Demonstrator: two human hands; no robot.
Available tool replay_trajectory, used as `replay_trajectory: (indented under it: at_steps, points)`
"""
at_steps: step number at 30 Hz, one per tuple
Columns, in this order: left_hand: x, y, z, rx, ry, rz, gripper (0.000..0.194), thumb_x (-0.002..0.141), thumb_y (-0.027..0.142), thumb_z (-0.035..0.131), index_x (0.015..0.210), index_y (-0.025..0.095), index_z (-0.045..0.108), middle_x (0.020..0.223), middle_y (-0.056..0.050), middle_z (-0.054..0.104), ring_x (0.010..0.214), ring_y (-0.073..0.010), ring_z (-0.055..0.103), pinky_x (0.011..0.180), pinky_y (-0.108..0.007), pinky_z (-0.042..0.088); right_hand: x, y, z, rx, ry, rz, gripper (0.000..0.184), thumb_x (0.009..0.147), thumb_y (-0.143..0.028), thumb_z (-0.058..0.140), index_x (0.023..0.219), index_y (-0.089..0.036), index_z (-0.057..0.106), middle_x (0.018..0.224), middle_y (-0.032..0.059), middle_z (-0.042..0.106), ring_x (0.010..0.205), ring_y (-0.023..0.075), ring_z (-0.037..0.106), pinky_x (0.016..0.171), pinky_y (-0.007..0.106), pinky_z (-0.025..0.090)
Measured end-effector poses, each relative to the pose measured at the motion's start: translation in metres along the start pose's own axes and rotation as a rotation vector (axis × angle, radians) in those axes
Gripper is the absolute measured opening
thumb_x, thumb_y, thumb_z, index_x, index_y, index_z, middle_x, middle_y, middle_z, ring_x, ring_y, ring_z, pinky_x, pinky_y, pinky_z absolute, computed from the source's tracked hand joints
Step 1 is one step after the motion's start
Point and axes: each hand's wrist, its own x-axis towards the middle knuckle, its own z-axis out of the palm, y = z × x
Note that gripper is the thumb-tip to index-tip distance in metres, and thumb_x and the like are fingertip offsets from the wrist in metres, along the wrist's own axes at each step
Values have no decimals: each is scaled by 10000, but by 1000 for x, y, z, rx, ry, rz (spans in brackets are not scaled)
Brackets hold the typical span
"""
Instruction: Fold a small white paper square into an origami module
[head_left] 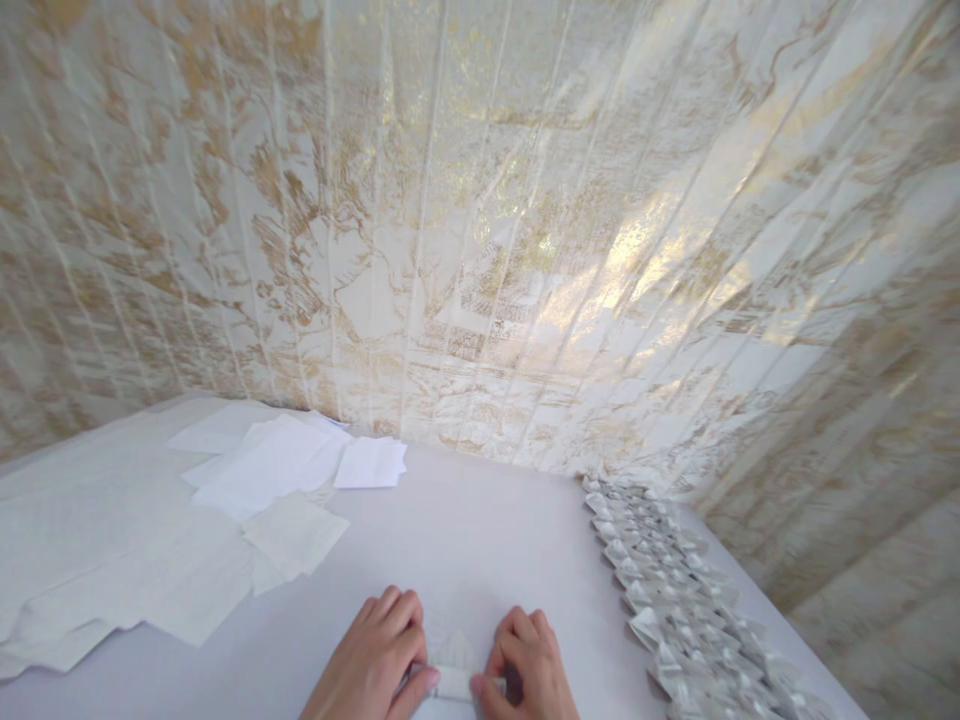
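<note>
A small piece of greyish paper [454,683] with a folded strip along its near edge lies on the table at the bottom middle. My left hand [382,650] pinches the left end of that strip, thumb in front and fingers curled behind. At the other end my right hand [527,665] grips it the same way, with its thumb on the fold. Behind the fold the paper narrows to a faint point on the table. The frame's lower edge cuts off both wrists.
Large greyish paper sheets [97,540] spread over the left of the table [480,530]. White sheets [262,460] and a small white stack [369,464] lie near the wall. Rows of folded paper pieces [675,590] line the right side. Patterned wallpaper [420,220] rises behind.
</note>
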Motion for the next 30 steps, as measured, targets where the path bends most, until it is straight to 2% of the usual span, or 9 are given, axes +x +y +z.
replay_trajectory:
  at_steps: [8, 11, 14, 16, 19, 21, 26, 30]
  points:
    - [6, 20, -13, 58, -20, -103, 135, 795, 128, 646, 721, 193, 553, 940, -14, 558, 897, -230, 466, 771, -350, 313, -3, -2, 0, -28, 1, 0, 190, 641, -47, 675, 661, -204, 570, 772, 2, 589, 774, 208, 554, 709, 327, 407]
    - [8, 24, -17, 49, -59, -144, 107, 790, 127, 627, 768, 199, 552, 933, -9, 553, 890, -228, 465, 775, -352, 317, -4, -1, 1, -58, -2, -40, 180, 665, -80, 677, 707, -211, 561, 788, 5, 589, 771, 216, 551, 700, 327, 407]
    - [8, 24, -17, 8, -88, -104, 150, 792, 92, 575, 863, 222, 550, 977, 3, 550, 922, -219, 463, 795, -342, 331, -3, -1, 5, -47, 37, -182, 198, 730, -124, 660, 884, -221, 581, 865, 17, 601, 792, 219, 557, 713, 328, 424]
    - [8, 25, -15, 19, -64, -68, 214, 783, 46, 535, 886, 233, 552, 999, 6, 547, 952, -216, 460, 813, -340, 334, 0, -4, 10, -55, 132, -338, 180, 816, -153, 630, 968, -237, 581, 881, 16, 614, 781, 209, 561, 706, 318, 420]
    - [7, 26, -13, 42, -47, -41, 242, 763, 9, 515, 854, 229, 560, 985, 1, 546, 961, -221, 462, 817, -346, 333, 5, -10, 13, -120, 246, -569, 72, 945, -211, 571, 933, -271, 609, 763, -22, 626, 678, 174, 546, 661, 301, 384]
    - [8, 27, -12, 42, -41, -36, 243, 756, 1, 516, 834, 226, 563, 980, -1, 547, 957, -222, 464, 820, -349, 333, 6, -15, 11, -173, 228, -644, 113, 964, -211, 570, 907, -287, 631, 710, -44, 624, 637, 152, 540, 643, 294, 372]
    - [8, 27, -12, 40, -33, -46, 244, 759, -6, 530, 834, 224, 563, 984, 2, 550, 963, -218, 466, 821, -342, 328, 4, -21, 2, -266, 216, -630, 131, 909, -193, 646, 831, -298, 642, 711, -69, 652, 611, 123, 552, 616, 280, 373]
    - [8, 27, -12, 35, -32, -50, 268, 738, -20, 546, 835, 229, 568, 990, 9, 553, 976, -214, 468, 829, -340, 325, -1, -13, 2, -262, 213, -574, 166, 862, -184, 685, 742, -278, 619, 762, -79, 699, 671, 135, 598, 651, 284, 400]
